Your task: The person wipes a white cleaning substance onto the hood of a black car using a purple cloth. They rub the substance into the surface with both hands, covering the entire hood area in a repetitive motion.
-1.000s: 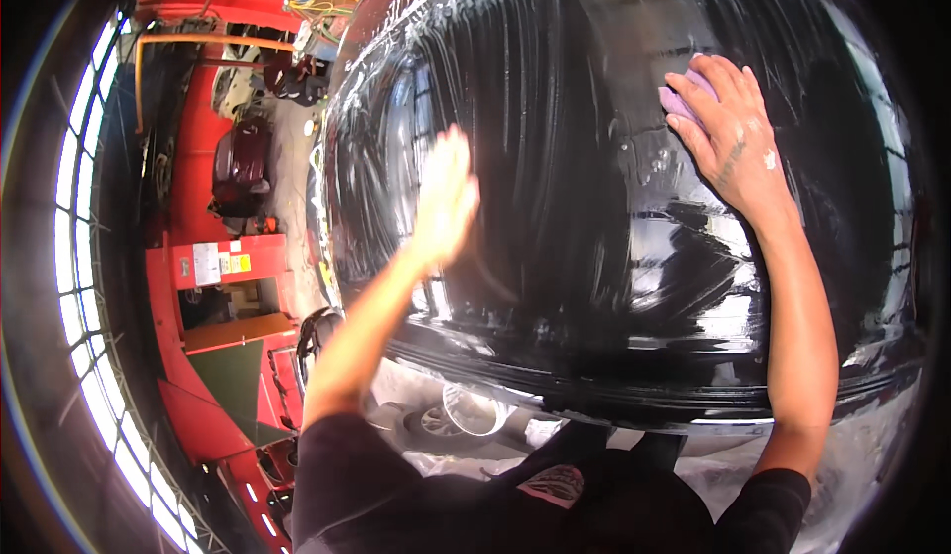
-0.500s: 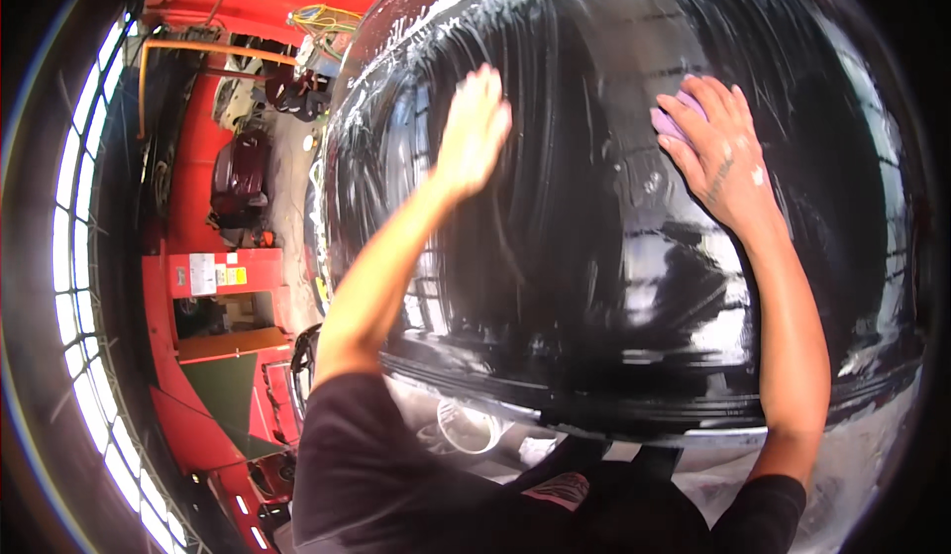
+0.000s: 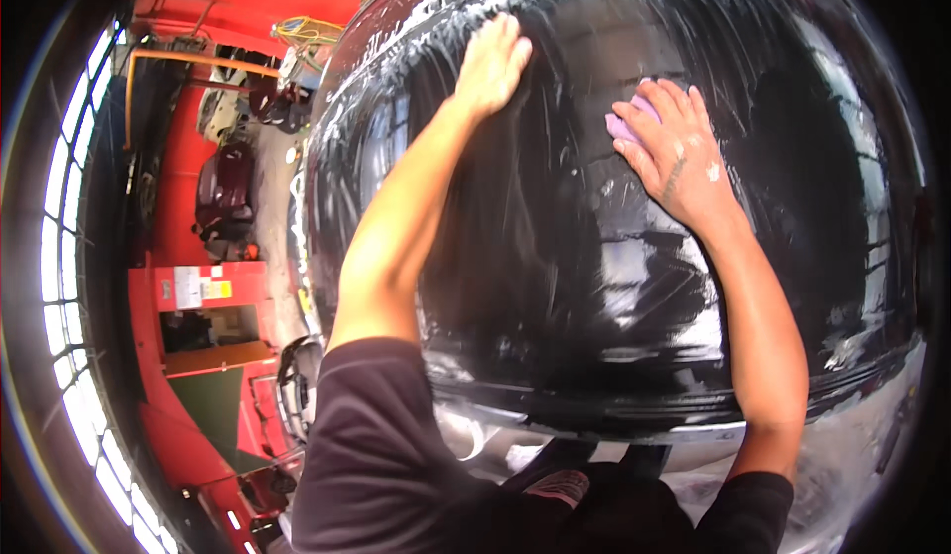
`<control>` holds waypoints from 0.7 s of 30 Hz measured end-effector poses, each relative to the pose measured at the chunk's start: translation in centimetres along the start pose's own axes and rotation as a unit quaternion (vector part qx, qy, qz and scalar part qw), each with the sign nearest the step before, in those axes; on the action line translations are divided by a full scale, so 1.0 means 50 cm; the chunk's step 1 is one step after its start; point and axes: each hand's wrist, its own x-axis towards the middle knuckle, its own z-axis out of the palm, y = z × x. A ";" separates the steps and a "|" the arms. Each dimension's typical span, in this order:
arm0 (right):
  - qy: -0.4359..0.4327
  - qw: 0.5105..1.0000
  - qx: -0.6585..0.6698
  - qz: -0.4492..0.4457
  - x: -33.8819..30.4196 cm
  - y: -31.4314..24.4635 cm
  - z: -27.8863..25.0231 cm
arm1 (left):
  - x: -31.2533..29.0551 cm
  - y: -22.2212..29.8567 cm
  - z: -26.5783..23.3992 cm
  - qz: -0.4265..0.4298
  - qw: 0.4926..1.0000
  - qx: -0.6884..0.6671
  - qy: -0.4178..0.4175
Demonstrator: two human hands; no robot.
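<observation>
A broad, glossy black car panel (image 3: pixel 535 257) fills the middle, streaked with white foamy residue that lies thickest along its far edge. My left hand (image 3: pixel 492 67) rests on the panel's far left part, just short of the thick foam, its fingers stretched out and nothing visible in it. Nearer and to the right, my right hand (image 3: pixel 682 143) presses a purple sponge (image 3: pixel 632 123) against the panel. Its fingers curve over the sponge, which shows only at the thumb side. White smears mark the back of this hand.
Past the left edge of the panel stand a dark red car part (image 3: pixel 226 193), a red cabinet (image 3: pixel 149 306) with papers on it, and an orange metal frame (image 3: pixel 198 56). A yellow hose (image 3: pixel 302 29) lies coiled at the far left. A white bucket (image 3: pixel 474 443) is partly hidden below.
My left hand has slid farther away across the panel. My right hand has shifted left with the sponge under it. Streaks on the left part of the panel look fainter.
</observation>
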 end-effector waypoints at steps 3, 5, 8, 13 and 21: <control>-0.005 1.000 -0.006 0.022 -0.006 0.003 -0.003 | -0.293 0.118 -0.013 0.076 0.996 0.005 -0.055; -0.002 1.000 0.000 0.024 -0.005 -0.005 0.002 | -0.546 0.178 -0.036 0.091 0.992 -0.022 -0.080; -0.008 0.999 0.000 0.038 -0.014 -0.009 0.004 | -0.692 0.166 -0.048 0.097 0.988 -0.035 -0.113; -0.010 1.000 0.001 0.013 0.004 -0.032 0.003 | -0.212 -0.131 -0.045 0.009 0.999 -0.004 0.039; -0.016 0.999 -0.010 0.031 -0.002 -0.001 -0.014 | -0.432 0.024 -0.031 0.017 0.999 0.004 -0.036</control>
